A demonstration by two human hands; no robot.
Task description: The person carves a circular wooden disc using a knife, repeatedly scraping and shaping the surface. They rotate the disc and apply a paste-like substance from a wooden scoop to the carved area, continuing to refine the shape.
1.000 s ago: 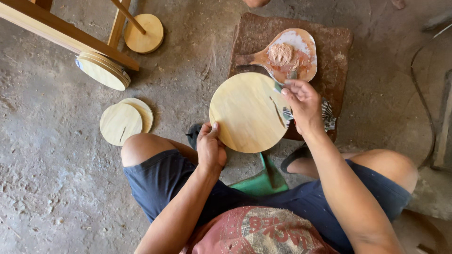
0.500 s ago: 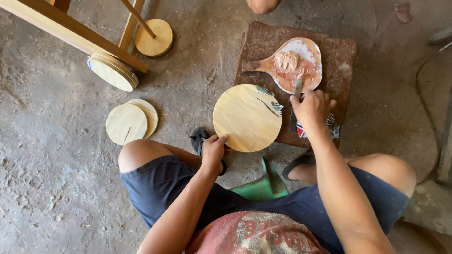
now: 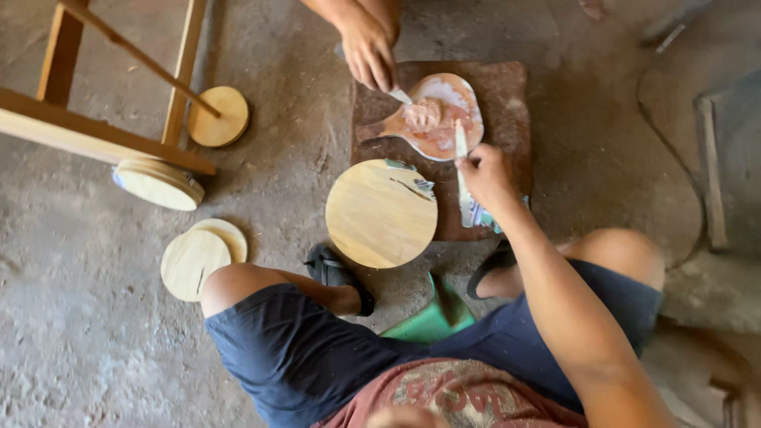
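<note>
Right hand (image 3: 485,176) closed around a thin scraper blade (image 3: 460,150), fingers curled tight, tip dipped into pinkish paste on paddle-shaped palette (image 3: 444,127) just past the fingertips, evidently to load filler. Round wooden disc (image 3: 381,212) lying flat just left of those fingers, cracked edge turned toward them for easy reach. Left hand out of view, finger state impossible to tell. Another person's hand (image 3: 369,49) beyond, pinching its own blade at same palette.

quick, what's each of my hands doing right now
Left hand: not in view.
Right hand: closed on a putty knife, its blade reaching the pinkish filler on the paddle board.
</note>
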